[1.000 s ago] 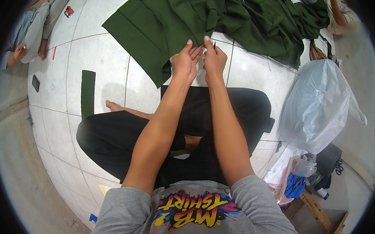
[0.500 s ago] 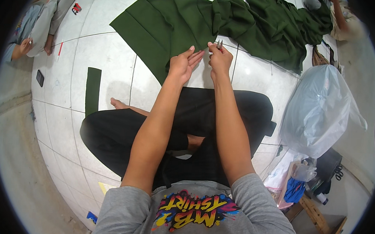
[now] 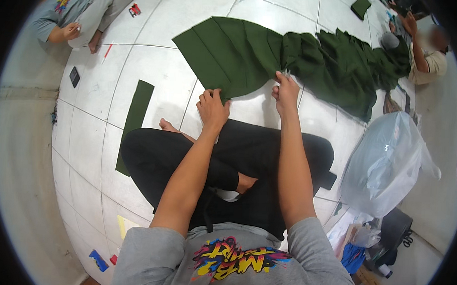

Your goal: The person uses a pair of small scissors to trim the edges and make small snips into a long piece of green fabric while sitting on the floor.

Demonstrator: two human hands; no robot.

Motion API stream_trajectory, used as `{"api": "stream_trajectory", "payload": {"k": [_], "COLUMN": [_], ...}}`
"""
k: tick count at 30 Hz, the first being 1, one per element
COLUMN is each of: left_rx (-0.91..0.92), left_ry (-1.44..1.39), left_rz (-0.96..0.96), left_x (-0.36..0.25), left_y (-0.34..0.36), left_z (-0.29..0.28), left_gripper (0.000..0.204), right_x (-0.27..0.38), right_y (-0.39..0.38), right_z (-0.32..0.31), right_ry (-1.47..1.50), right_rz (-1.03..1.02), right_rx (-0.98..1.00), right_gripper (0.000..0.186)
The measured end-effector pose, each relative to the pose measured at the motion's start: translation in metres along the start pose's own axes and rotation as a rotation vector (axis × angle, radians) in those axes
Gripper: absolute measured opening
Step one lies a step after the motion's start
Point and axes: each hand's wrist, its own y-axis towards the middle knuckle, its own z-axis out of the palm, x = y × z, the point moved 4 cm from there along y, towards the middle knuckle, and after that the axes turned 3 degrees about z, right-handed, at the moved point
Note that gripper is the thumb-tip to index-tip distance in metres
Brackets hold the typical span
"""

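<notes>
A long dark green cloth [image 3: 242,56], flat and creased into panels at its left end, bunches into folds toward the right. My left hand [image 3: 213,110] is closed on its near edge by the lower left corner, fingers curled over the fabric. Farther right, my right hand [image 3: 286,94] is closed, thumb and forefinger at the same edge. Small metal thread snips [image 3: 286,72] stick out of that hand, their handles hidden in the palm. Between my hands the edge runs in a shallow curve.
A green strip [image 3: 136,110] lies by my left knee, with a phone [image 3: 75,76] beyond it. A stuffed plastic bag [image 3: 386,159] stands at right. Two people sit at the upper left and upper right. A blue tool [image 3: 99,260] lies at lower left.
My left hand has moved down and left, from open fingers to a hold on the cloth's edge. My right hand has moved right, away from it. The whole view has shifted.
</notes>
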Motion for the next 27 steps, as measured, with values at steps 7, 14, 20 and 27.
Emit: {"api": "stream_trajectory", "payload": {"k": [7, 14, 20, 27], "left_rx": [0.133, 0.428, 0.191, -0.418], "left_ry": [-0.094, -0.193, -0.834, -0.356], "left_rz": [-0.050, 0.198, 0.353, -0.063], "left_x": [-0.005, 0.008, -0.010, 0.074], "left_y": [0.043, 0.054, 0.090, 0.238], "left_z": [-0.074, -0.144, -0.239, -0.205], "left_gripper": [0.023, 0.015, 0.014, 0.060], "right_x": [0.035, 0.025, 0.110, 0.153], "right_y": [0.006, 0.001, -0.035, 0.043], "right_z": [-0.024, -0.050, -0.013, 0.118], "right_ry": [-0.020, -0.145, 0.171, -0.135], "right_rz": [-0.046, -0.046, -0.540, -0.555], "right_rx": [-0.019, -0.127, -0.090, 0.254], "right_gripper": [0.016, 0.016, 0.012, 0.039]}}
